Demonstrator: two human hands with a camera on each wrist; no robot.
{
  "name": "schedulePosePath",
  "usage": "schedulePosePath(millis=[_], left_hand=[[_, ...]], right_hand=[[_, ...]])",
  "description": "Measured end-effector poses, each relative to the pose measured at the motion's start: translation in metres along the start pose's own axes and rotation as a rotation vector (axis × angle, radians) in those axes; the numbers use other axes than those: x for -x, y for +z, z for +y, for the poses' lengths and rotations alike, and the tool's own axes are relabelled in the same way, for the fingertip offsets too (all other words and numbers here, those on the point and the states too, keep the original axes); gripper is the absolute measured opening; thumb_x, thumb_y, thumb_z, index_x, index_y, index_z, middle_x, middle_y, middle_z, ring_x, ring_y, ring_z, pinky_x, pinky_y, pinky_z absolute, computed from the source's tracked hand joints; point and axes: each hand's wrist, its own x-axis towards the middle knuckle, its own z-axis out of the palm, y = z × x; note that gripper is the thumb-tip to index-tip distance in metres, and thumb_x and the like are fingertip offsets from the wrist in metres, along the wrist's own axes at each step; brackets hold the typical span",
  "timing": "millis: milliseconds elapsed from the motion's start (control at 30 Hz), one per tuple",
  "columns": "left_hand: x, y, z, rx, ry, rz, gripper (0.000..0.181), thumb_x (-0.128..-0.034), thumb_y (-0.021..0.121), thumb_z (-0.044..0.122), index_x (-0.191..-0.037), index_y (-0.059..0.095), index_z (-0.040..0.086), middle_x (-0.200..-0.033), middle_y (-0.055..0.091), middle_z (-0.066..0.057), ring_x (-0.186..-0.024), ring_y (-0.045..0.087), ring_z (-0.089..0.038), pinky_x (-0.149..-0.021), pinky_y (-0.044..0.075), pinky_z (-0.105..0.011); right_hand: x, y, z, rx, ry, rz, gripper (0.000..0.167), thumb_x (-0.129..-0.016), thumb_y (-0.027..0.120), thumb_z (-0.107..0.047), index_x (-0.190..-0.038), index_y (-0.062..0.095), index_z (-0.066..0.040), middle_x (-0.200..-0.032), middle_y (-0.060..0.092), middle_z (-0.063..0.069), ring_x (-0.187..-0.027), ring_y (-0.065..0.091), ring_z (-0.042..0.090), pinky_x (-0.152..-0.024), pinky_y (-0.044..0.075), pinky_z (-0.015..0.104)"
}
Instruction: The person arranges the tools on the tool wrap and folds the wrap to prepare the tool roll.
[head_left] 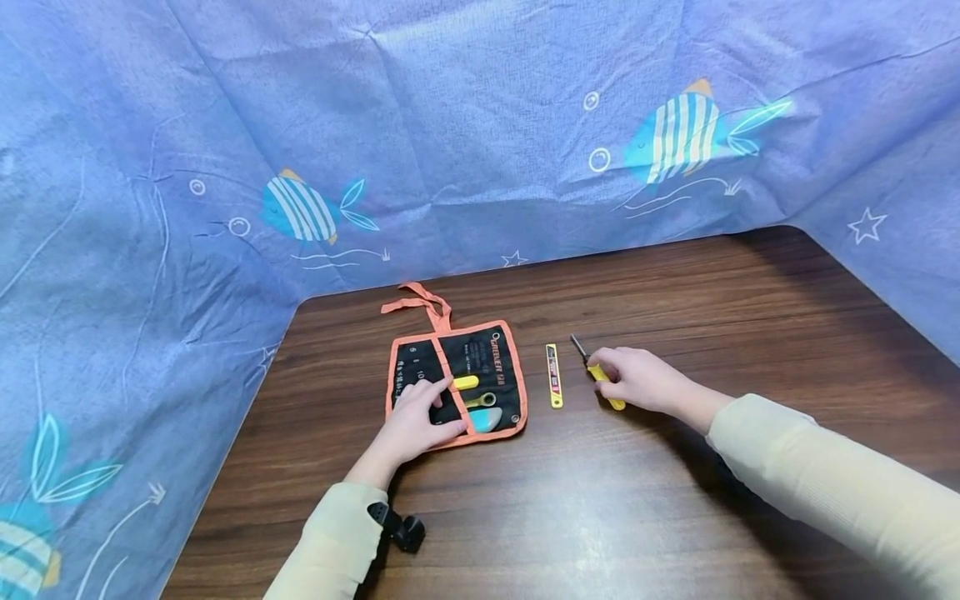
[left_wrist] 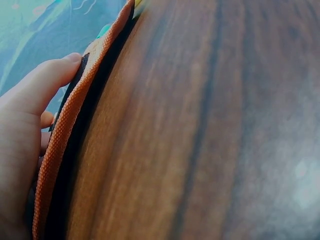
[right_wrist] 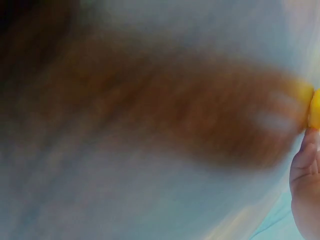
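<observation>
A black tool pouch (head_left: 493, 346) with orange edging lies spread on the table. My left hand (head_left: 411, 421) rests on its pocket side, with thumb and fingertips near the orange pocket edge; the left wrist view shows the thumb (left_wrist: 55, 77) against the pouch. Out of the pocket stick a yellow handle end (head_left: 466, 382), a ring-ended wrench (head_left: 489, 400) and a teal-and-grey rounded piece (head_left: 487, 419). To the right, my right hand (head_left: 637, 382) grips a screwdriver by its yellow handle (head_left: 597, 373), its shaft pointing away from me. The right wrist view is blurred, with only some yellow beside the fingers.
Between pouch and screwdriver lies a thin yellow strip (head_left: 554, 375) with a dark, pink-edged label and a hole at its near end. Orange ties (head_left: 427, 304) trail from the pouch's far edge. A blue fish-patterned cloth (head_left: 480, 150) hangs behind the wooden table (head_left: 675, 300).
</observation>
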Motion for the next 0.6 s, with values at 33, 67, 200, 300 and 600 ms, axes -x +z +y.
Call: schedulePosePath(millis=[33,67,200,300,600], left_hand=[[-0.0001,-0.0001,0.0002,0.001,-0.001,0.000,0.077,-0.0763,0.067,0.058,-0.140,0.047,0.019,-0.089,0.046,0.007,-0.085,0.038,-0.015,-0.070,0.036,-0.032],[-0.0003,0.0000,0.0002,0.000,-0.001,0.000,0.077,-0.0764,0.067,0.058,-0.139,0.047,0.019,-0.089,0.046,0.007,-0.085,0.038,-0.015,-0.071,0.036,-0.032],[-0.0006,-0.0007,0.0010,0.002,0.000,0.000,0.077,-0.0765,0.067,0.058,-0.139,0.047,0.019,-0.089,0.046,0.006,-0.085,0.039,-0.015,-0.071,0.036,-0.032],[-0.0006,-0.0008,0.0011,0.003,-0.001,0.001,0.077,-0.0764,0.067,0.057,-0.140,0.047,0.019,-0.089,0.046,0.007,-0.085,0.039,-0.015,-0.071,0.036,-0.032],[-0.0005,0.0003,-0.0008,0.006,0.002,-0.001,0.077,-0.0769,0.067,0.057,-0.140,0.046,0.018,-0.090,0.046,0.007,-0.086,0.039,-0.014,-0.072,0.037,-0.032]], right_hand=[[-0.0001,0.0003,0.0001,0.003,0.002,-0.003,0.028,-0.080,0.068,-0.014,-0.106,0.061,-0.005,-0.068,0.046,-0.006,-0.060,0.041,0.009,-0.058,0.037,0.029],[-0.0001,0.0005,0.0000,0.008,0.002,-0.004,0.029,-0.080,0.068,-0.015,-0.106,0.060,-0.005,-0.068,0.046,-0.006,-0.060,0.041,0.009,-0.058,0.038,0.029],[-0.0004,0.0009,-0.0005,0.014,0.003,-0.007,0.031,-0.080,0.068,-0.014,-0.107,0.059,-0.004,-0.069,0.047,-0.005,-0.060,0.043,0.008,-0.058,0.038,0.029],[-0.0007,0.0000,-0.0004,0.020,-0.005,0.001,0.031,-0.079,0.066,-0.010,-0.108,0.060,-0.004,-0.071,0.048,-0.004,-0.061,0.043,0.009,-0.057,0.038,0.028],[-0.0013,-0.0067,0.0044,0.018,-0.002,-0.009,0.031,-0.082,0.064,-0.008,-0.113,0.062,-0.005,-0.078,0.051,-0.002,-0.064,0.044,0.010,-0.056,0.038,0.028]])
